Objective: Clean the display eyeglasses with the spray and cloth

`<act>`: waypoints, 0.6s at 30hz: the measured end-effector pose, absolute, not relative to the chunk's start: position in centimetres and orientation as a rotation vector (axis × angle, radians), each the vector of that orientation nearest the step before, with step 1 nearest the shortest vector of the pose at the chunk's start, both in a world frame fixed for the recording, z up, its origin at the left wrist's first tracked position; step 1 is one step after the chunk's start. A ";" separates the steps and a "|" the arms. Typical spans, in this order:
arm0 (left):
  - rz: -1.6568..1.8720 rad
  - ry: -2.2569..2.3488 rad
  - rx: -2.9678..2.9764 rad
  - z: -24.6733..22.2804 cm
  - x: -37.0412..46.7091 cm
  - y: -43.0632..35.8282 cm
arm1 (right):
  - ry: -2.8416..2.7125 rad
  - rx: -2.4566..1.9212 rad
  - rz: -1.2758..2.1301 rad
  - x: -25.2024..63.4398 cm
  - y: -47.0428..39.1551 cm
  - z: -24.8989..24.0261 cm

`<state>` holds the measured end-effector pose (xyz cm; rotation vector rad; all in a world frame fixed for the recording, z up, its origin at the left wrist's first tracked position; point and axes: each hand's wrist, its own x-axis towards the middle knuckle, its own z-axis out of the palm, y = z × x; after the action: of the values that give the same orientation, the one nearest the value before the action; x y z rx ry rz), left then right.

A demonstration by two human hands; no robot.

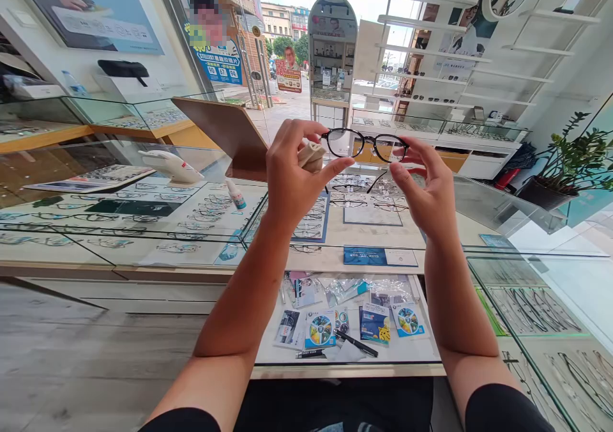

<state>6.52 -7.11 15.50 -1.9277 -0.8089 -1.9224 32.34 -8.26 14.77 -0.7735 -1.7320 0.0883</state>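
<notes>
Single head-worn view, facing forward and down; hands [293, 173] near, arched mirror [332, 45] well beyond.

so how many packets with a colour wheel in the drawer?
2: the left packet, left of the dark blue leaflet, and the right packet, right of it. Others may be hidden under overlapping papers.

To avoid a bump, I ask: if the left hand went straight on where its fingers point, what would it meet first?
The left hand points across the black glasses it holds, so probably the right hand first, though depth is unclear.
</notes>
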 end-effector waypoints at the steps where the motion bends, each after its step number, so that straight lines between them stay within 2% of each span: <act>1: -1.914 -0.805 -1.915 15.5 6.6 -7.2 | -1.734 -0.773 0.100 32.4 -8.1 14.7; 8: -1.851 -0.794 -1.901 15.5 6.5 -7.3 | -1.726 -0.744 0.136 32.5 -7.6 14.4; 18: -1.970 -0.975 -2.009 14.5 6.7 -6.2 | -1.643 -0.739 -0.163 31.2 -8.8 14.8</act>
<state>6.66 -6.15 14.47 -2.0086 -0.9749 -1.9697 31.24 -8.81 14.84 -0.7391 -1.6433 -0.1627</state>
